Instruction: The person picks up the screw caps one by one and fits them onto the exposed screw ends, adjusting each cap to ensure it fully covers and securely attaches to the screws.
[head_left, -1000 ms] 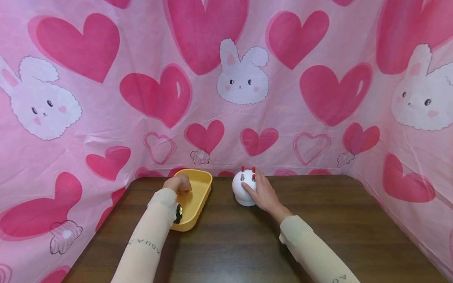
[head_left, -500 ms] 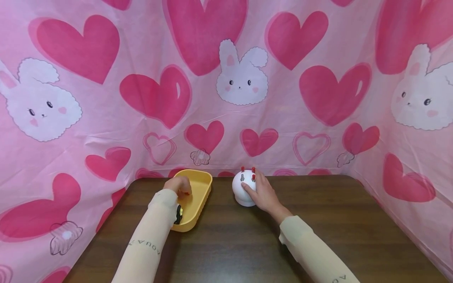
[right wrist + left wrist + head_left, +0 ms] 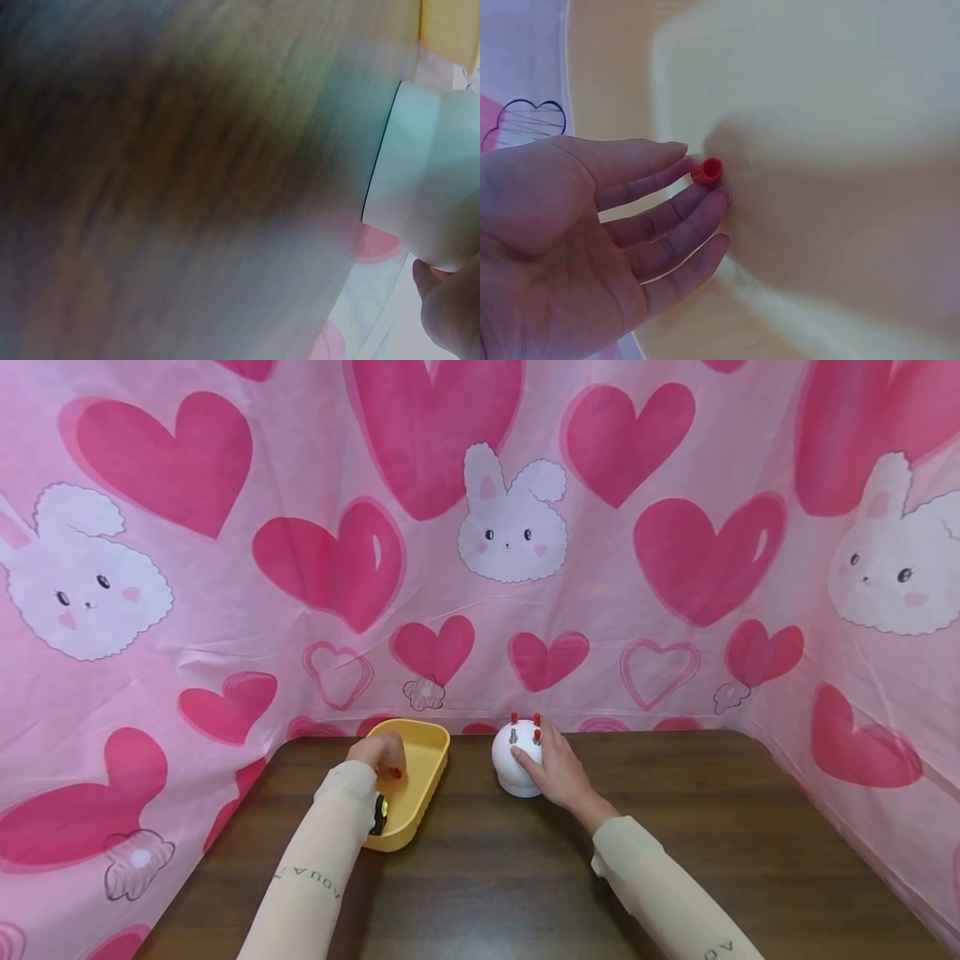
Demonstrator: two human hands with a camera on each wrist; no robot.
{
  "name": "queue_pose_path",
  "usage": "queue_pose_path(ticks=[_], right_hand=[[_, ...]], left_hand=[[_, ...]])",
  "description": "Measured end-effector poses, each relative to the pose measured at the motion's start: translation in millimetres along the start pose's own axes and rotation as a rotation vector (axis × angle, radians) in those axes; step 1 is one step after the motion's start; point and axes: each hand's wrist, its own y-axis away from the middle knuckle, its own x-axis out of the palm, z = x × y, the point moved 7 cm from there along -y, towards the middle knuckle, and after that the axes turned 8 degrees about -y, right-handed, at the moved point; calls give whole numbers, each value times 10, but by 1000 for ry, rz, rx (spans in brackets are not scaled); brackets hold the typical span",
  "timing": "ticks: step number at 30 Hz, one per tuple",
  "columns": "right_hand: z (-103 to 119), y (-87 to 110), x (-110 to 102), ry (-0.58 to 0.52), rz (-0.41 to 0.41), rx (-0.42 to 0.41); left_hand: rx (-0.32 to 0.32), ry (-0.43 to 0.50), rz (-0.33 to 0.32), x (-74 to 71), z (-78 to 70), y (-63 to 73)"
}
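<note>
My left hand [image 3: 377,752] is inside the yellow tray [image 3: 440,764]. Its fingertips pinch a small hollow red cap [image 3: 707,172], whose open end shows in the left wrist view. On the table to the right stands a white ball-shaped object [image 3: 516,770] with a flat base. Short posts stick up from its top: three bear red caps [image 3: 537,735], and one is a bare grey metal post [image 3: 513,737]. My right hand [image 3: 562,770] grips the ball from its right side, thumb in front; the other fingers are partly hidden behind it.
A dark wooden table [image 3: 495,885] carries the tray and the ball, both near its back edge. Pink cloth [image 3: 510,602] with hearts and rabbits hangs behind and at both sides. A dark strap device [image 3: 378,814] sits at the left wrist.
A red cap now shows at my left fingertips, where none was visible before; that hand has hardly shifted. My right hand and the white ball stay where they were.
</note>
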Motion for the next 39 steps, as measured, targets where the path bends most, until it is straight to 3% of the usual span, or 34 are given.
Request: queue_pose_path(ticks=[11, 18, 31, 39], right_hand=[[-4, -20, -6, -4, 8, 19], [11, -12, 1, -18, 11, 17], [30, -13, -20, -8, -3, 8], [12, 5, -10, -2, 3, 24]], left_hand=[[-33, 40, -26, -27, -22, 33], [-10, 33, 23, -6, -76, 44], [147, 404, -7, -115, -227, 83], [209, 593, -53, -166, -267, 73]])
